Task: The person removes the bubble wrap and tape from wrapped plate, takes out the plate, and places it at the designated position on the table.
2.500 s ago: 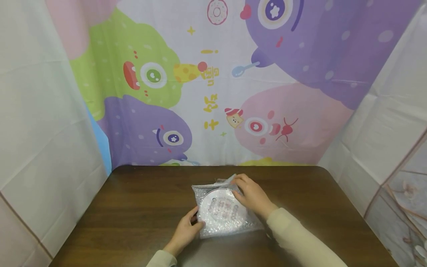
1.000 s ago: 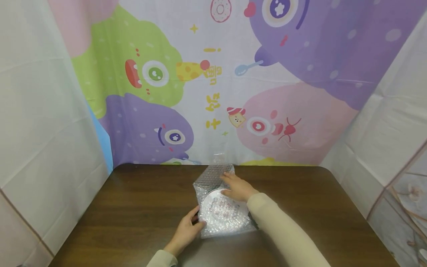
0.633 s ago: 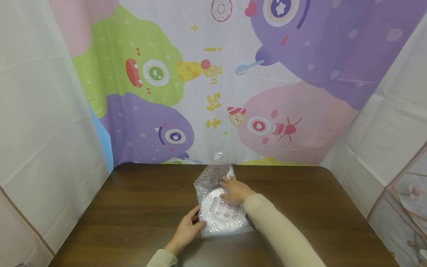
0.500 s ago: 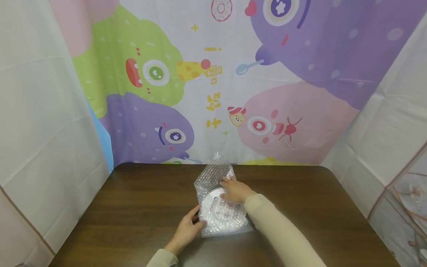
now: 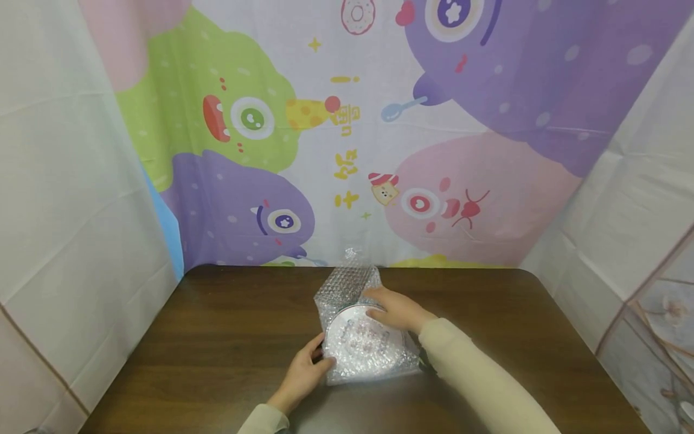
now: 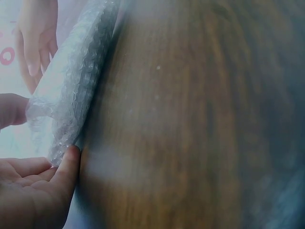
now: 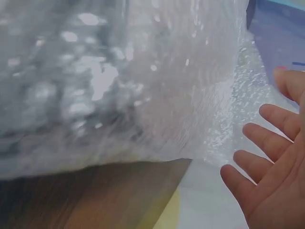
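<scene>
A round white item (image 5: 360, 349) with a blurred print on its face lies inside a clear bubble wrap bag (image 5: 347, 288) on the table. Its flap stretches up at the back, toward the printed cloth. At the bag's left edge my left hand (image 5: 301, 371) grips it, thumb above and fingers below; the left wrist view shows that hand (image 6: 35, 193) pinching the wrap's corner (image 6: 76, 90). My right hand (image 5: 400, 308) lies over the bag's upper right part, fingers extended. In the right wrist view the right hand (image 7: 276, 157) has spread fingers beside the bubble wrap (image 7: 186, 105).
The dark wooden table (image 5: 233, 325) has rounded back corners. Behind it hangs a cloth (image 5: 325, 235) printed with cartoon monsters. Pale sheets hang along the left (image 5: 70, 199) and right (image 5: 591, 205) sides.
The bag's flap, earlier down near the right hand, has been raised toward the back. My right hand has moved across the bag, then shifted slightly right. My left hand keeps its hold.
</scene>
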Action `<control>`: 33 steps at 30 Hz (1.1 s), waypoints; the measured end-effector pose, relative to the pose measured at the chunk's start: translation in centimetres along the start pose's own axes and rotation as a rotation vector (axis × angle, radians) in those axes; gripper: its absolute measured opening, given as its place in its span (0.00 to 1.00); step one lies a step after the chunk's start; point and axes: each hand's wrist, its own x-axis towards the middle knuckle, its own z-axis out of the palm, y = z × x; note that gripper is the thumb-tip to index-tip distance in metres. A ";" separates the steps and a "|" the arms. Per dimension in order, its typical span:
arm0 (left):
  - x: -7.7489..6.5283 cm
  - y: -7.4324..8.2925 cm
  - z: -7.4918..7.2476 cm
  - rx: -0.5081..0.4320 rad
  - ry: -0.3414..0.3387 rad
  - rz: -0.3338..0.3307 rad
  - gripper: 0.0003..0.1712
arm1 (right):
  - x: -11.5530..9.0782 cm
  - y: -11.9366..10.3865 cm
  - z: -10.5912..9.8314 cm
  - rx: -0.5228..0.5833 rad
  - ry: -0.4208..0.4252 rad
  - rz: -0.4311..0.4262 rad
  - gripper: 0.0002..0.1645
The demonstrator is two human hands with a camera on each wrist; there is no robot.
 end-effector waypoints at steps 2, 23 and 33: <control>0.0 0.0 0.0 -0.005 -0.002 0.003 0.39 | -0.5 0.0 -0.1 -0.003 0.007 -0.006 0.31; 0.1 0.1 0.1 0.036 0.015 -0.035 0.40 | -3.7 0.1 2.1 0.058 0.102 -0.118 0.25; 0.1 0.1 0.1 0.016 0.021 -0.029 0.39 | -3.5 0.6 2.8 0.082 0.109 -0.104 0.24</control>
